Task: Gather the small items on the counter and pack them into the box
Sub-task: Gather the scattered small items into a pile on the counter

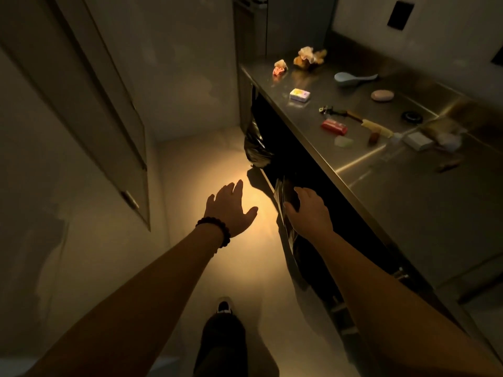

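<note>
Nearest, the left hand hangs spread and empty over the floor, while the right hand reaches under the counter, its grip seemingly on something dark and glossy; in this gloom I cannot tell how firmly. Farther off, the small items, among them a red packet, white box and blue spoon, lie scattered on the counter. No packing box is visible, and in such dim light smaller pieces could be missed or knocked off the edge.

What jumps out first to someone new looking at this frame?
Two bare forearms reach forward over a warm pool of light on the floor: the left hand, wearing a dark beaded bracelet, is spread open, while the right hand touches black plastic sheeting below the counter's edge. Up right, the steel counter holds scattered small items, notably a red rectangular packet and a pale blue plastic scoop.
</note>
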Demonstrator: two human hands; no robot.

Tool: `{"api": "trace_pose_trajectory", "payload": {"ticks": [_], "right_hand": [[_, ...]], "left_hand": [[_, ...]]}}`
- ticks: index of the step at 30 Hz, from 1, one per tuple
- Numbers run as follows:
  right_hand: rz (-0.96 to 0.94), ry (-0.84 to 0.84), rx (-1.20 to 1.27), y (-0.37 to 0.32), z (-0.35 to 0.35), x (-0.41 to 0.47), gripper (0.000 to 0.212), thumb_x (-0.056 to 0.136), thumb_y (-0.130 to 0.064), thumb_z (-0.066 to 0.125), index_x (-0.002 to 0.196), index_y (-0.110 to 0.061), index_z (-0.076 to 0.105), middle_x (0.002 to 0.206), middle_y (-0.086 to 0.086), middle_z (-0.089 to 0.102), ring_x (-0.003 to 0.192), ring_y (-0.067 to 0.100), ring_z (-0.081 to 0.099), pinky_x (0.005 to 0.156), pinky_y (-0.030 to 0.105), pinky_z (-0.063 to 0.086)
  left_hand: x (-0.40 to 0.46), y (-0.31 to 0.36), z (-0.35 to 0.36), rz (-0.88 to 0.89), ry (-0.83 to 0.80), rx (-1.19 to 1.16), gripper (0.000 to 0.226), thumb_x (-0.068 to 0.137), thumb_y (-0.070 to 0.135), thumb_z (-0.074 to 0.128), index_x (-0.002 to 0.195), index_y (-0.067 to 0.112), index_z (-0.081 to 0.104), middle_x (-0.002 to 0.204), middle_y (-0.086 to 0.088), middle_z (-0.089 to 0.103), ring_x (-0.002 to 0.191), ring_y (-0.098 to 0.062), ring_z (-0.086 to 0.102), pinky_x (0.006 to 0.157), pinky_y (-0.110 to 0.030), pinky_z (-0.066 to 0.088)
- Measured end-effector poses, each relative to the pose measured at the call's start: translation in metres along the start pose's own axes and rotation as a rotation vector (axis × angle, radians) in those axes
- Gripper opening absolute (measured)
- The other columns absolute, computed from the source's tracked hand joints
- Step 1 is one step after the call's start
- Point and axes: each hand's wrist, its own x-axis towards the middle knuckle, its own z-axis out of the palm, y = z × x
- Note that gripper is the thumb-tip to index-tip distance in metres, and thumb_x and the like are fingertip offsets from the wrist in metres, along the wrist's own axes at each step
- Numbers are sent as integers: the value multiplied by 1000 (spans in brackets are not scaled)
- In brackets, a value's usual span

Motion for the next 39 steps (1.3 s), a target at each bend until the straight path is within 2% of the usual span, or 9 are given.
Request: {"api": "trace_pose_trajectory", "payload": {"ticks": [3,12,19,24,28,34,39], "right_hand": [[16,13,19,-8,4,45,53,93,-38,54,138,-13,42,141,9,45,129,26,42,102,38,37],[96,30,9,-50,27,215,55,95,-38,50,143,-15,37,145,8,41,133,24,37,108,42,35],[156,101,22,-74,29,333,45,92,-38,50,132,-17,46,131,6,50,119,23,46,99,43,43],[259,136,33,-60,28,394,51,93,-41,48,139,-19,41,143,5,42,130,24,38,103,43,36],[312,145,26,-40,38,447,53,92,-45,47,140,-22,39,146,3,38,134,24,34,106,44,33],[374,194,19,-9,52,532,50,89,-47,43,135,-28,41,143,0,39,129,23,36,104,45,39],[462,216,16,25,39,609,52,92,-44,49,139,-23,39,144,4,40,130,24,37,105,46,39]], "left_hand": [[52,-10,1,56,5,-13,78,89,56,42,148,15,14,153,-8,24,140,-26,21,112,-49,22],[246,-45,-9,187,-7,-70,77,86,57,44,147,18,17,151,-5,28,138,-23,25,111,-49,21],[381,-52,-26,305,-10,-83,78,84,60,42,147,20,17,151,-1,29,138,-19,25,112,-45,24],[454,-48,-28,371,-28,-140,77,85,56,45,147,19,19,148,-2,33,136,-20,29,111,-48,26],[514,-39,-20,403,-54,-120,76,87,55,46,147,18,18,150,-3,30,139,-21,25,112,-48,25],[613,-16,3,465,-119,-67,78,85,57,43,148,20,15,152,-4,26,140,-22,22,113,-49,20],[712,18,5,544,-169,17,79,85,59,43,148,20,14,152,-5,25,139,-23,22,113,-49,19]]}}
